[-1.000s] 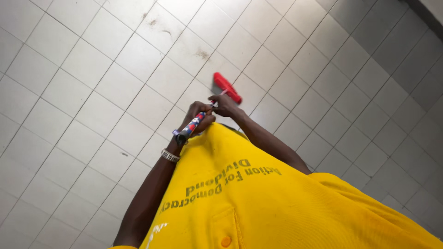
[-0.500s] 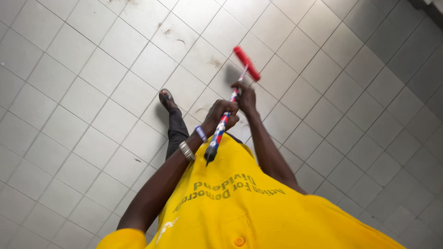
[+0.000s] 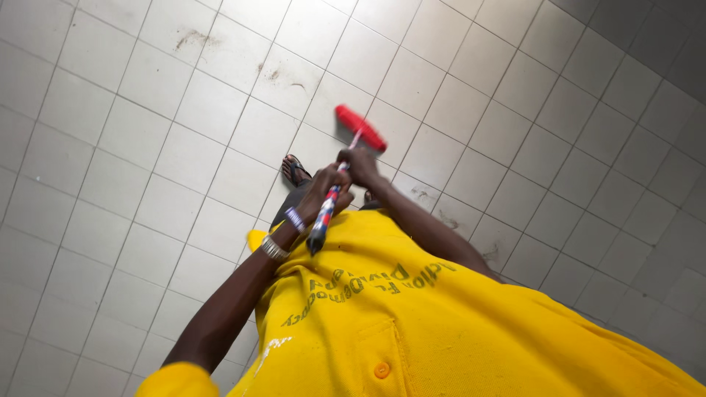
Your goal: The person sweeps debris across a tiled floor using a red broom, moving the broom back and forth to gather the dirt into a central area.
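Both hands grip the broom handle, left hand below right hand

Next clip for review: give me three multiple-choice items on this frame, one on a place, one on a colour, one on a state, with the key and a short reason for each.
1. Where is the brush head?
A. Lifted to chest height
B. Down on the tiled floor, ahead of the sandalled foot
C. Leaning against a wall

2. What colour is the brush head?
A. Red
B. Green
C. Black

3. How is the striped handle held?
A. By no hand, lying flat
B. By one hand only
C. By both hands, left hand nearer the handle's upper end, right hand lower

Key: 1 B, the head sits on the tiles beyond the toes. 2 A, it is bright red against the pale floor. 3 C, the fingers of both hands are wrapped round the handle, one hand above the other.
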